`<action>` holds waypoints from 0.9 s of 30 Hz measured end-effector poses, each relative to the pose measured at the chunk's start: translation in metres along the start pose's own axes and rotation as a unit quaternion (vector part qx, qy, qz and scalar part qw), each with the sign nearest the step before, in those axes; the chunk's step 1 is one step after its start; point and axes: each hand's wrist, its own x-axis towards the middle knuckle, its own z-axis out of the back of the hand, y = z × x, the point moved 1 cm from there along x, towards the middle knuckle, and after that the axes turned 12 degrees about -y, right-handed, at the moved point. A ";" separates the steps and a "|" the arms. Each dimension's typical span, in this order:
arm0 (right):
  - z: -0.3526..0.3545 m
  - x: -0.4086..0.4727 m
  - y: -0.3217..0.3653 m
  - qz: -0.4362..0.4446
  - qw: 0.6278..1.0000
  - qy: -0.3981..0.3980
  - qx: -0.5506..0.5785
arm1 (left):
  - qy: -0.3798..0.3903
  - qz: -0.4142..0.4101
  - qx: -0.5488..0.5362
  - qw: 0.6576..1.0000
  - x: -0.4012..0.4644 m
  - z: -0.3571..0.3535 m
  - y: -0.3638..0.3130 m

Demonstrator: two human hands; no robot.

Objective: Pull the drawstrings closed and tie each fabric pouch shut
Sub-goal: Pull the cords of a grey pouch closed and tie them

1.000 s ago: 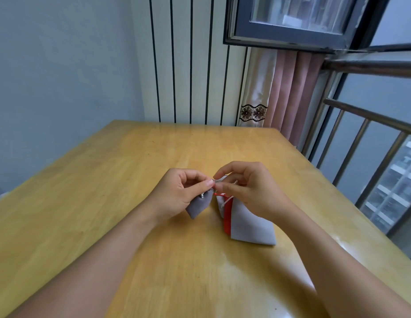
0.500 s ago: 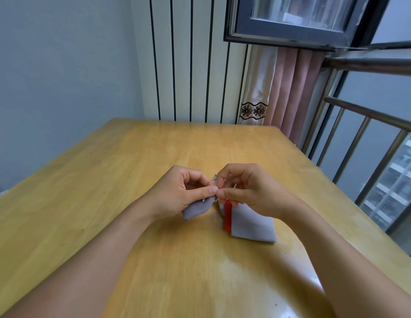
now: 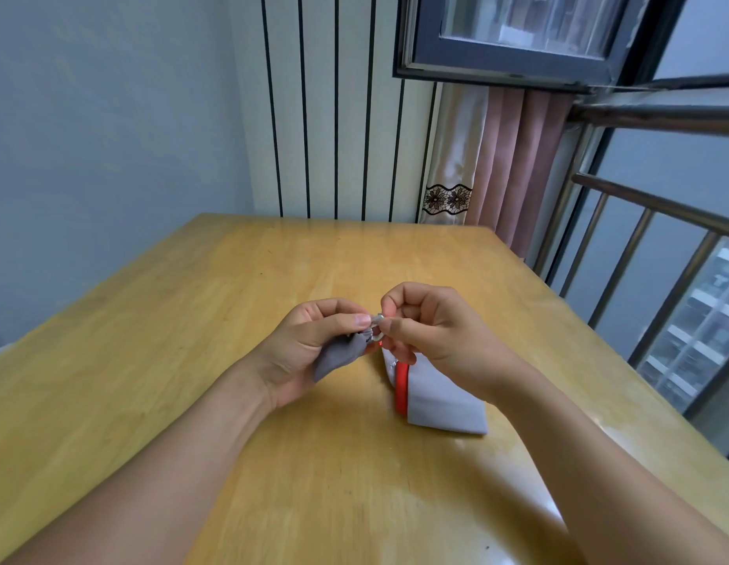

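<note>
A small grey fabric pouch (image 3: 337, 356) hangs in my left hand (image 3: 309, 348), its gathered neck pinched between thumb and forefinger just above the table. My right hand (image 3: 430, 332) pinches the pale drawstring (image 3: 377, 323) at that neck, fingertips almost touching those of the left. Below my right hand a stack of flat grey pouches (image 3: 444, 401) lies on the wooden table (image 3: 232, 303), with a red pouch edge (image 3: 401, 388) showing along its left side. The rest of the string is hidden by my fingers.
The table's right edge runs close to a metal railing (image 3: 639, 246) and a window. A pink curtain (image 3: 509, 165) and striped wall stand behind the far edge. A grey wall lies to the left.
Both hands have lifted slightly and the small pouch's neck is now bunched tight. My left hand has turned so the pouch body hangs lower left.
</note>
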 end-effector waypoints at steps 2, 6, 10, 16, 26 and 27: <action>0.000 0.000 0.000 0.011 1.000 -0.016 -0.008 | 0.002 0.001 -0.001 1.000 0.000 -0.001 0.000; -0.001 0.001 -0.001 0.051 0.997 -0.028 -0.056 | -0.022 -0.024 0.029 0.999 0.000 -0.003 -0.001; 0.003 0.002 -0.002 0.082 0.990 -0.055 -0.104 | -0.033 -0.046 0.038 0.998 0.000 -0.002 -0.002; -0.002 0.000 -0.003 0.067 0.990 -0.051 -0.115 | -0.046 -0.061 0.075 0.994 0.002 0.000 -0.004; -0.001 0.001 -0.003 0.068 0.981 -0.063 -0.169 | -0.042 -0.071 0.142 0.986 0.000 -0.001 -0.004; 0.001 0.001 -0.002 0.058 0.983 -0.063 -0.161 | -0.044 -0.081 0.137 0.986 0.000 -0.002 -0.004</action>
